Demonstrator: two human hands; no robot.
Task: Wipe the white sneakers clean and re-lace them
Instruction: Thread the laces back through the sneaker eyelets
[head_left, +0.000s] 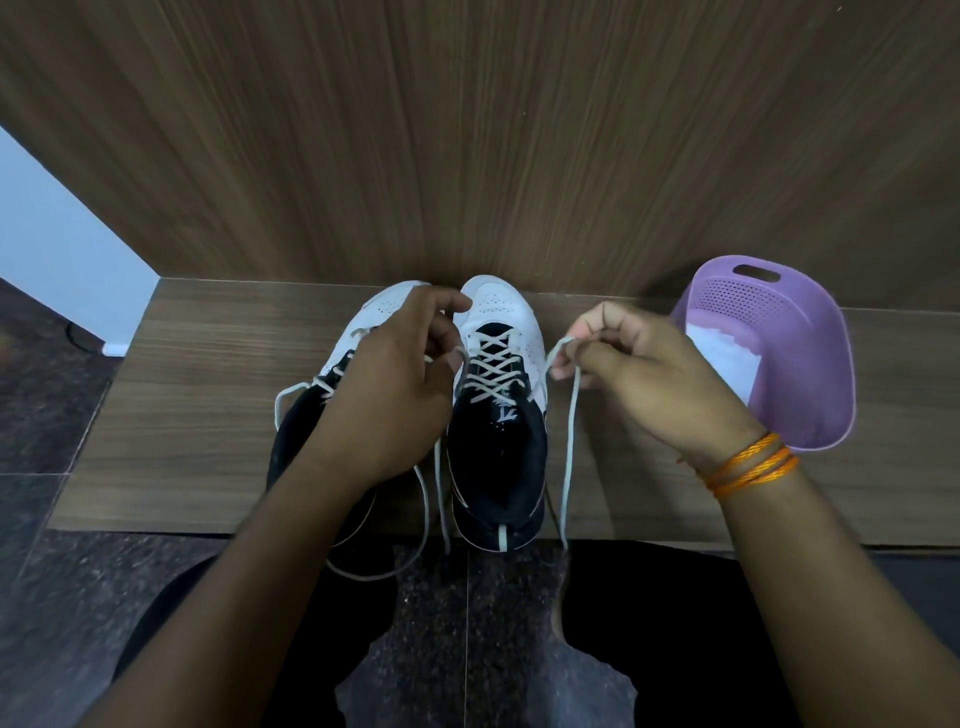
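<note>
Location: white perforated sneaker with navy collar (498, 306) stood on brown wooden ledge (208, 415), between both hands.
Left hand (389, 384): pinched its off-white lace (570, 441).
Right hand (644, 374): pinched the lace's other end.
Condition: lace crossed evenly.

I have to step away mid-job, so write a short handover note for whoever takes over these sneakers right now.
Left hand grips one end of the lace, right hand pinches the other.
Right sneaker and left sneaker stand on the wooden ledge, toes to the wall; purple basket holding a white cloth beside them.
Done: right sneaker criss-crossed up to the top.
Left: tie it; left sneaker's lace looks loose, ends trailing. Wiping: cannot tell.
</note>
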